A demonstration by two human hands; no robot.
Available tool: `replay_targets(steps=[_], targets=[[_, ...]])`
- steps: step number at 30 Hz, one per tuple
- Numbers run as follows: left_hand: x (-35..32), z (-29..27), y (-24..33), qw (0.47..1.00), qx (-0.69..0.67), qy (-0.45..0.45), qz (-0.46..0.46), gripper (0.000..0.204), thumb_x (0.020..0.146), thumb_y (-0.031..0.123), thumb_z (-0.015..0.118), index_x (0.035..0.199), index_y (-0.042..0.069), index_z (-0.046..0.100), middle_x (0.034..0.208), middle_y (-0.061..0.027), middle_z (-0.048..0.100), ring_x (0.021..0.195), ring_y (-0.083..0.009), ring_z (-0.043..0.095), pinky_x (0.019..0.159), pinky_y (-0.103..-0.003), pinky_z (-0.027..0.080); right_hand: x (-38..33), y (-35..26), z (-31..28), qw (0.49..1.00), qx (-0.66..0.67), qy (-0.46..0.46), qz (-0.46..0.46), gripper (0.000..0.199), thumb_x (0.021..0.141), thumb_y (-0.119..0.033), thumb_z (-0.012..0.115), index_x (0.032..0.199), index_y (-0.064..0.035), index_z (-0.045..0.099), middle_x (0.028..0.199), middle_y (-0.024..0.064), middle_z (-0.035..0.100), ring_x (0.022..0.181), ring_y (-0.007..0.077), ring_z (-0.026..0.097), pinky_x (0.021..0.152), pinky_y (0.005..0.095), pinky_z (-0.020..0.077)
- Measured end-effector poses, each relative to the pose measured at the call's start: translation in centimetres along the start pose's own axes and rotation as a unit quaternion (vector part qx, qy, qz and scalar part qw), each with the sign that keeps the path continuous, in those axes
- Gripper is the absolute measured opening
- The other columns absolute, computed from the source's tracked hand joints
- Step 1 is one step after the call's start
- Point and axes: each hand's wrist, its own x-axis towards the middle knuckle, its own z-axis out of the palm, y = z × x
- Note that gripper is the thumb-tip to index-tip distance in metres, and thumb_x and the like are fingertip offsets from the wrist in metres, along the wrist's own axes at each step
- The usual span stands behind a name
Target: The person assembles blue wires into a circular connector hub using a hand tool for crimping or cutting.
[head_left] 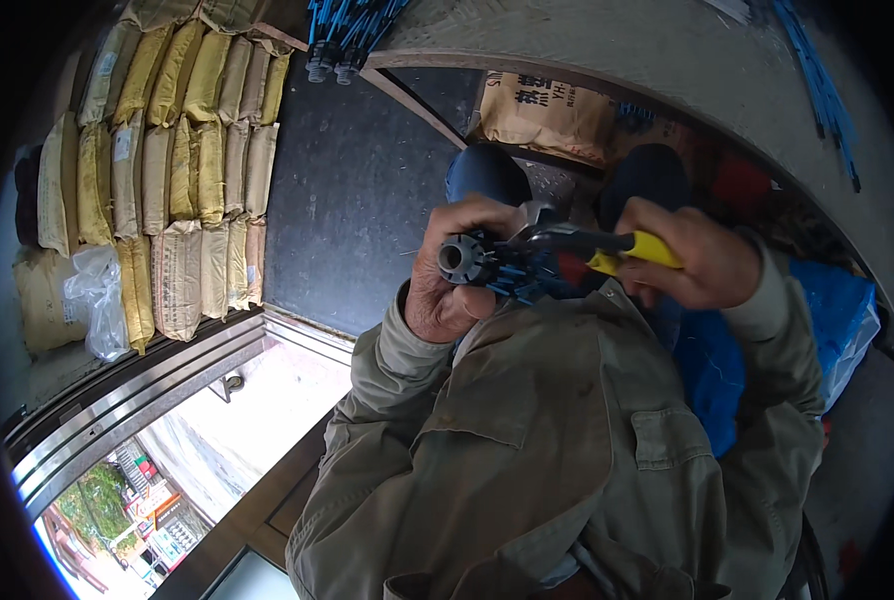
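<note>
In front of my chest, my left hand [433, 308] is wrapped round a dark round plastic fitting [476, 262]. A hollow grey end with notches faces up from it, and thin blue-and-black strips [515, 284] stick out of its side. My right hand [705, 262] grips a pair of pliers [579, 241] by its yellow-and-black handles. The metal head of the pliers lies beside the fitting, close to the fingers of my left hand. Whether its jaws bite on a strip cannot be made out.
A grey worktop [607, 40] curves across the far side, with long blue strips [817, 90] at its right. More blue-stripped fittings [342, 45] are at its left end. A brown paper sack [547, 118] sits beneath. Stacked sacks [174, 165] stand left; a blue bag [829, 310] lies right.
</note>
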Motion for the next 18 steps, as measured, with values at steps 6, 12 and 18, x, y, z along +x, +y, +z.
replay_targets(steps=[6, 12, 18], targets=[[0.7, -0.1, 0.4, 0.988, 0.06, -0.121, 0.08, 0.058, 0.077, 0.043, 0.064, 0.112, 0.001, 0.047, 0.094, -0.0092, 0.053, 0.082, -0.0176, 0.05, 0.074, -0.031, 0.04, -1.7, -6.5, -3.9, 0.972, -0.202, -0.107, 0.062, 0.015, 0.087, -0.013, 0.054, 0.096, -0.0046, 0.045, 0.07, 0.0052, 0.061, 0.054, 0.0147, 0.061, 0.045, 0.0257, 0.0456], [1.0, -0.2, -0.1, 0.974, 0.074, -0.194, 0.093, 0.058, 0.076, 0.04, 0.065, 0.114, 0.001, 0.046, 0.094, -0.0089, 0.052, 0.079, -0.0183, 0.047, 0.072, -0.031, 0.038, -2.3, -8.3, -3.9, 0.929, -0.35, -0.122, 0.012, 0.015, 0.086, -0.01, 0.054, 0.098, -0.0053, 0.046, 0.07, 0.0083, 0.06, 0.052, 0.0214, 0.059, 0.045, 0.0311, 0.0431], [1.2, 0.2, -0.3, 0.969, 0.073, -0.214, 0.098, 0.058, 0.075, 0.039, 0.067, 0.115, 0.001, 0.046, 0.095, -0.0091, 0.05, 0.08, -0.0184, 0.046, 0.072, -0.031, 0.037, -2.5, -8.0, -3.9, 0.924, -0.363, -0.116, 0.009, 0.015, 0.085, -0.011, 0.055, 0.097, -0.0053, 0.047, 0.069, 0.0101, 0.059, 0.052, 0.0271, 0.058, 0.046, 0.034, 0.042]])
